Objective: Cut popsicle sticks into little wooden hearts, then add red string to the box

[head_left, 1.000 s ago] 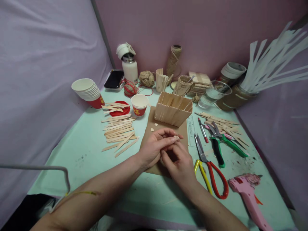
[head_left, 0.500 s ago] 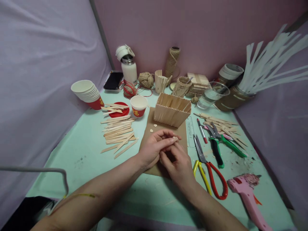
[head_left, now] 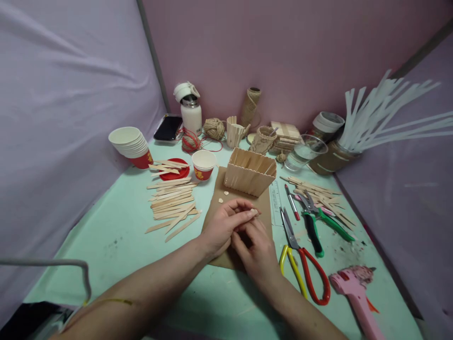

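Note:
My left hand (head_left: 224, 224) is closed in a pinch on a small pale wooden piece (head_left: 253, 212) between thumb and fingertips. Pressed up against it, my right hand (head_left: 256, 248) has its fingers curled; what they hold, if anything, is hidden. Both hands are above a brown cardboard sheet (head_left: 212, 215). Two similar small wooden pieces lie on the cardboard, one of them a rounded chip (head_left: 221, 200). Just beyond the hands stands a box made of craft sticks (head_left: 247, 179), upright on the far part of the cardboard.
Scissors (head_left: 292, 236), green-handled pruning shears (head_left: 313, 222) and a pink glue gun (head_left: 356, 293) lie to the right. Loose craft sticks (head_left: 173, 203), a paper cup (head_left: 204, 172) and stacked cups (head_left: 136, 151) are on the left. A clear cup of water (head_left: 300, 158) stands at the back right.
The camera view has shifted slightly, so the table things sit lower in the picture. Both hands keep nearly the same pose, with the small wooden piece still in the left fingertips.

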`<state>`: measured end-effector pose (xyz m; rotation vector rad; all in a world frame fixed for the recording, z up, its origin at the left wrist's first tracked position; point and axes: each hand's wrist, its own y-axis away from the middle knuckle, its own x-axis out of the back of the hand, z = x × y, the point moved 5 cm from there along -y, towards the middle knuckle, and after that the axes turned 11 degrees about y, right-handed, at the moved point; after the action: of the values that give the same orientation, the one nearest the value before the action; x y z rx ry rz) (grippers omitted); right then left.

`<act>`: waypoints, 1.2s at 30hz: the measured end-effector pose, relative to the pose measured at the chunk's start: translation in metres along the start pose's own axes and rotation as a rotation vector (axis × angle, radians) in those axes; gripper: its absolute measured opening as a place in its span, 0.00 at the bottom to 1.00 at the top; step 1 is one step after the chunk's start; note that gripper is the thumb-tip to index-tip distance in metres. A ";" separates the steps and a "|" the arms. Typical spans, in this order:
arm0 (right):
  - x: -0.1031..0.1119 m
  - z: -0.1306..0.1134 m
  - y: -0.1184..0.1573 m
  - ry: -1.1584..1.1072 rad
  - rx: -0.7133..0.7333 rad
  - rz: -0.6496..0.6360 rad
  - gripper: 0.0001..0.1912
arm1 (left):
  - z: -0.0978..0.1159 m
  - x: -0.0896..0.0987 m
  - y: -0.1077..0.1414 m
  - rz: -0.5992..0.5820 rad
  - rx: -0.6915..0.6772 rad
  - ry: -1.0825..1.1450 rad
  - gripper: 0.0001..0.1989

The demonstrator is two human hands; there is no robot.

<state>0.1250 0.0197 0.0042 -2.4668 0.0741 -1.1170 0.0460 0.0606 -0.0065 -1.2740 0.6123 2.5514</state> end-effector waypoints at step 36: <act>0.025 0.046 -0.011 -0.568 -0.549 0.093 0.07 | 0.014 -0.003 0.006 0.022 -0.249 -0.645 0.16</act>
<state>0.1740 0.0404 -0.0004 -3.1311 0.3588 -0.3439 0.0359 0.0619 0.0053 -0.4259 0.1744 2.8862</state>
